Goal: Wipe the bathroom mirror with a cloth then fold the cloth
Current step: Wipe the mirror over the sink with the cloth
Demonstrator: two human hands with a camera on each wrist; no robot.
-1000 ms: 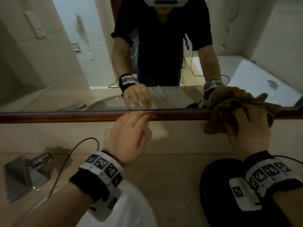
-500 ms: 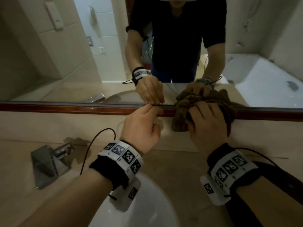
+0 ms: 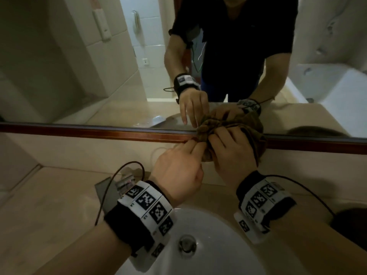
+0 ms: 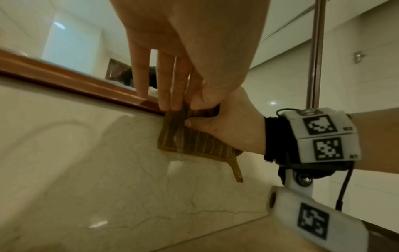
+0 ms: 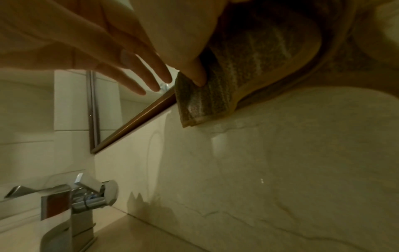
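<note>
Cloth (image 3: pixel 232 133) (brown, bunched) pressed against mirror (image 3: pixel 79 66) bottom edge, over wooden frame (image 3: pixel 119 133), above sink (image 3: pixel 214 225). Gripped by right hand (image 3: pixel 232 155), fingers curled round bunch. Corner pinched by left hand (image 3: pixel 178 167), thumb against fingertips (image 4: pixel 170 102). Faucet (image 3: pixel 111 193) lower left, apart.

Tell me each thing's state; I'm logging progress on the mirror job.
cloth: bunched, unfolded, against the mirror's lower edge
left hand: pinches a cloth corner
right hand: grips the bunched cloth
mirror: being wiped along its lower edge
faucet: no water visible
sink: drain visible
</note>
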